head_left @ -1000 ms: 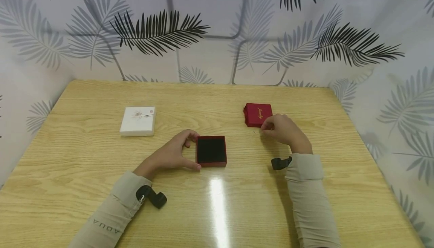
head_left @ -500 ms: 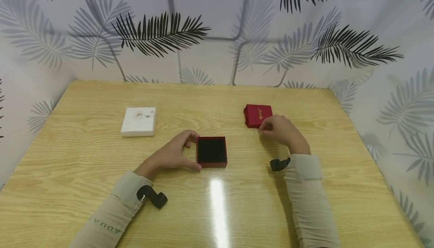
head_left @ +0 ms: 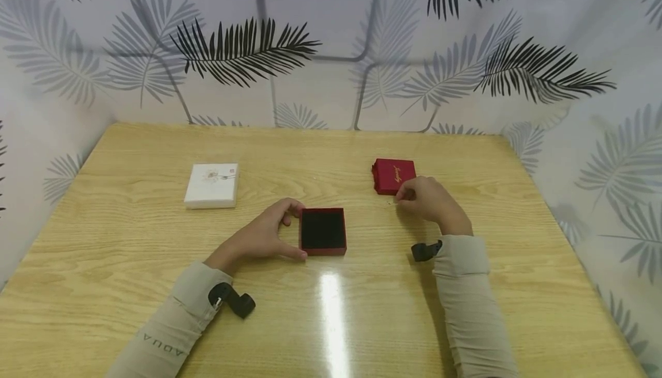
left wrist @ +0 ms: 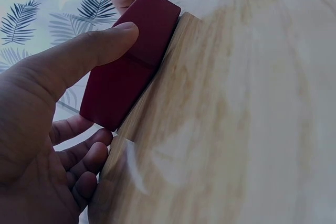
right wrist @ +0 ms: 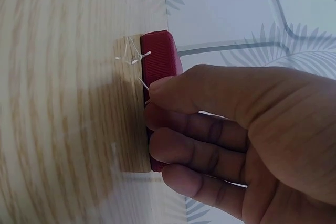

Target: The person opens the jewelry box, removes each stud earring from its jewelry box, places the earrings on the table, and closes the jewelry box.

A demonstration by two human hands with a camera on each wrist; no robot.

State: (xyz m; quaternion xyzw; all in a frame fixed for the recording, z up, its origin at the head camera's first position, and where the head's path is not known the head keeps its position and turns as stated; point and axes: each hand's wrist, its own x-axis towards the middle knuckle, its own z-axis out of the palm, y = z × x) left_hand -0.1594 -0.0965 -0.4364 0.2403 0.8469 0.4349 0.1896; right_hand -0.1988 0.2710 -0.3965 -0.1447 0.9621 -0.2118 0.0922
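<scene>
In the head view my left hand (head_left: 264, 228) holds the left side of an open red jewellery box (head_left: 323, 251) with a black pad inside. Its thumb lies on the box's front wall, as the left wrist view also shows. My right hand (head_left: 431, 203) is at the near right corner of a red lid (head_left: 393, 176) with gold lettering and a ribbon. In the right wrist view thumb and forefinger pinch a thin silvery piece of jewellery (right wrist: 143, 83), mostly hidden. Beside the lid lie more tiny silvery pieces (right wrist: 134, 60); their exact kind is too small to tell.
A white box (head_left: 211, 185) with a flower print stands at the left of the wooden table (head_left: 289, 320). Behind the table hangs a leaf-patterned curtain (head_left: 331, 39). A strip of glare crosses the wood in front of the open box.
My right hand has shifted very slightly left beside the lid. The left hand and the open box have stayed in place.
</scene>
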